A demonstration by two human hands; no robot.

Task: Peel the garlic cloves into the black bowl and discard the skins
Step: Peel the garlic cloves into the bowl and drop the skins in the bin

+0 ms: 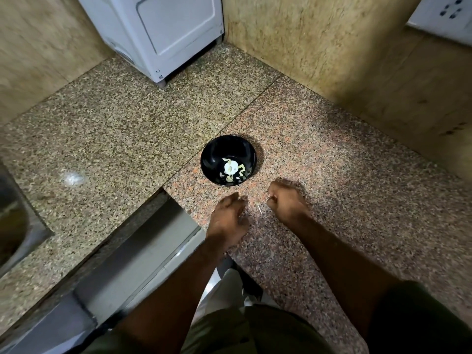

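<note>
The black bowl (pixel 213 149) stands on the speckled granite counter (pixel 332 200) and holds a pale garlic piece (pixel 229 166) with several small peeled bits around it. Just in front of the bowl are both hands, blurred by motion. My left hand (pixel 229 215) hovers low over the counter with its fingers bent down and fingertips near the surface; I see nothing in it. My right hand (pixel 286 200) is curled into a fist, with a pale speck of garlic skin at the thumb side. A thin sliver of skin (pixel 259 208) lies on the counter between the hands.
A white appliance (pixel 163 34) stands at the back against the tan tiled wall. A steel sink (pixel 12 215) is at the far left. The counter has a notch (pixel 143 226) left of my left hand. A white socket plate (pixel 444 14) is at the top right.
</note>
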